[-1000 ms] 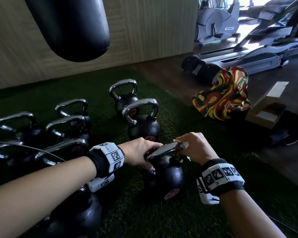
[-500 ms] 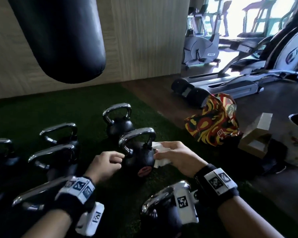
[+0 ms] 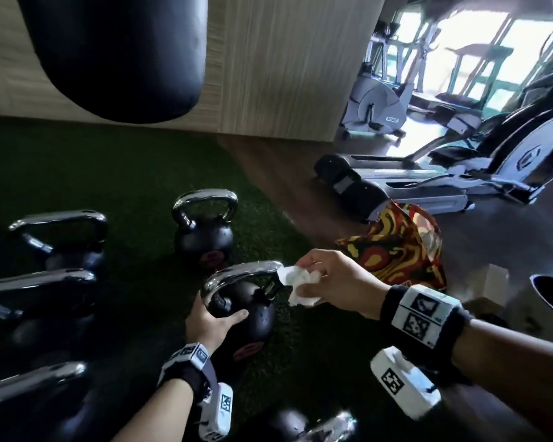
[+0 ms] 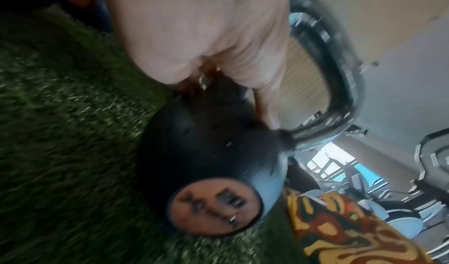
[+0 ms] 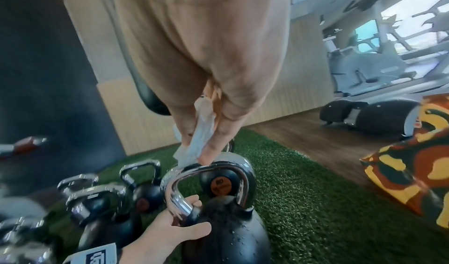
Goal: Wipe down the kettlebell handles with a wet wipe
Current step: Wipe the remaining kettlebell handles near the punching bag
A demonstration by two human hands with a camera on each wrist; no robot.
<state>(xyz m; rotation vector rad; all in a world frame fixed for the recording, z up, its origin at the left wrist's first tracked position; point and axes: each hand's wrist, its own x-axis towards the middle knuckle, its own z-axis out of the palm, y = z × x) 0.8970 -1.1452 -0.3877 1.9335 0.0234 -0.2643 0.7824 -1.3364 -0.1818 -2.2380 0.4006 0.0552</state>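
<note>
Your left hand [image 3: 212, 325] curls round the kettlebell [image 3: 248, 311] at its handle's base, steadying it on the turf; your right hand [image 3: 331, 279] pinches the wet wipe [image 3: 297, 282] against the handle's [image 3: 241, 271] far corner.

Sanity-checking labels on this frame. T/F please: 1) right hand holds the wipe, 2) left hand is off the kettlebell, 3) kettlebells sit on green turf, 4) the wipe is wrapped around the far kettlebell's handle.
1. True. The right hand pinches the white wipe.
2. False. The left hand grips the near kettlebell at the base of its handle.
3. True. They stand on green turf.
4. False. The wipe is at the near kettlebell's handle; the far kettlebell is untouched.
</note>
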